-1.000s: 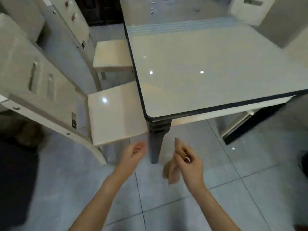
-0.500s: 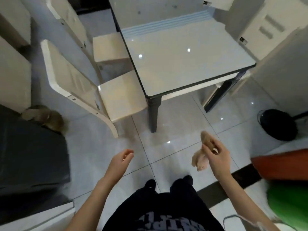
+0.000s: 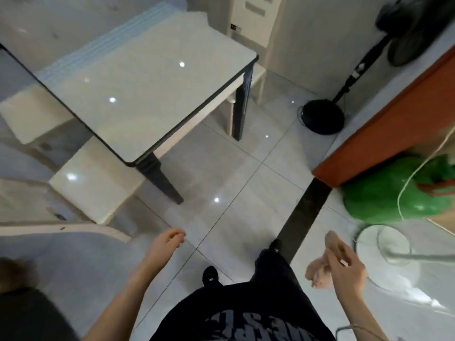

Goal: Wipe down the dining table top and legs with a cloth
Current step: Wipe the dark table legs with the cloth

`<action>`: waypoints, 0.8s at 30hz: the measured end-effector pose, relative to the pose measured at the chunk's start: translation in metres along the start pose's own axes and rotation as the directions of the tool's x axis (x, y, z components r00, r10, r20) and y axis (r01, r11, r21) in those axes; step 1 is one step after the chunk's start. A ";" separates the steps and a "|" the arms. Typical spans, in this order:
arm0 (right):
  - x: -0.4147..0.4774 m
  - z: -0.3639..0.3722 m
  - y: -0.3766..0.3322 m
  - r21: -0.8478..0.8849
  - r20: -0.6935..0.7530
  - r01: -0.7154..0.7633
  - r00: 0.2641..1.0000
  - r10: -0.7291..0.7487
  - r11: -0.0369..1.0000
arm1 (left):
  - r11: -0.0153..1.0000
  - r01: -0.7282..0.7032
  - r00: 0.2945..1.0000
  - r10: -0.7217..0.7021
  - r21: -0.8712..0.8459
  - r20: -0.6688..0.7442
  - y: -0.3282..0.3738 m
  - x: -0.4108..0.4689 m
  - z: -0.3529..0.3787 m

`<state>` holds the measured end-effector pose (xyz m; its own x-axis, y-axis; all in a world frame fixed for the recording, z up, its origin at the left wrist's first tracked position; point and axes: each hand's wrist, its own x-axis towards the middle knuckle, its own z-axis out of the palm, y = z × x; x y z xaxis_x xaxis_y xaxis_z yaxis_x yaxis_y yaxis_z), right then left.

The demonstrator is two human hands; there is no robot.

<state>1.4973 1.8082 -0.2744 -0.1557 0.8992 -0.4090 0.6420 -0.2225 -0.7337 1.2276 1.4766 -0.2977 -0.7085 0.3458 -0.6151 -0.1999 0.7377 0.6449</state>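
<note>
The cloth [image 3: 317,269], one pinkish-beige bunch, is at the lower right of the frame, gripped in the right hand [image 3: 347,271] with the fingers curled round it, well apart from the dining table [image 3: 147,77]. The left hand [image 3: 165,247], at lower centre, holds nothing and its fingers are loosely bent. The table fills the upper left. Its glossy pale top is bare, and two of its dark legs show, the near leg [image 3: 160,178] and the far leg [image 3: 242,104]. Three cream chairs are in view: one seat [image 3: 93,183] tucked beside the near leg, a second seat [image 3: 32,112] at the left edge, and a chair back [image 3: 248,18] at the top. One black standing fan [image 3: 322,116] is at the upper right. At the right edge lies one green rounded thing [image 3: 374,200], too blurred to tell whether it is a container or what it holds.
</note>
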 end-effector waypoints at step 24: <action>0.331 0.027 -0.211 -0.026 0.160 0.263 0.953 -0.256 0.964 | 0.969 0.152 0.984 -0.168 -0.193 -0.065 0.202 0.169 0.127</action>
<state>1.2901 2.1431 -0.2695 -0.4329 0.8539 -0.2889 0.5978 0.0321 -0.8010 1.1539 1.7576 -0.3290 -0.7075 0.1788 -0.6838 -0.4322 0.6561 0.6187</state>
